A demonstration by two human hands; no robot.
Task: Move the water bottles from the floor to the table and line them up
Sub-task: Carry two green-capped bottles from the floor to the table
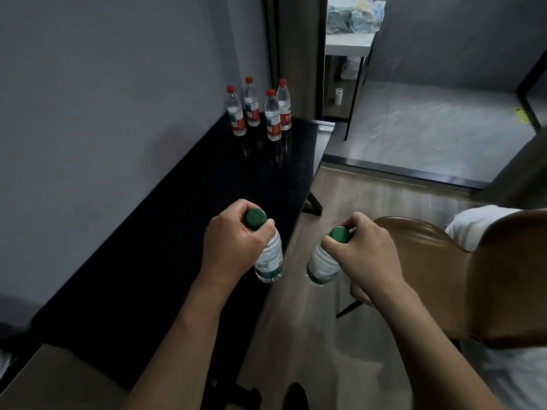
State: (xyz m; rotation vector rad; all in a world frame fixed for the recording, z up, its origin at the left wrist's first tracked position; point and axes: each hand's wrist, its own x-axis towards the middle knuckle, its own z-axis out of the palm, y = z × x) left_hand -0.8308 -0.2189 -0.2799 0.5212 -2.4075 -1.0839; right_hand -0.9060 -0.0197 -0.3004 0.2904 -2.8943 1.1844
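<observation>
Head view showed a long black table (183, 220) running along the grey wall, with a wooden floor (349, 208) to its right and a brown chair (444, 261) just beside the right arm. At the table's far end stood four red-capped water bottles (259, 109), upright and close together in two loose pairs rather than one straight line. Nearer the camera, the left hand (233, 247) was clenched around the neck of a green-capped bottle (269, 258), which hung upright over the table's near right edge, its base apparently clear of the surface. The right hand (370, 253) gripped the neck of a second green-capped bottle (321, 266) with fingers pinched just under the cap; that bottle hung over the floor, in the gap between table edge and chair. The two held bottles were near each other but apart.
</observation>
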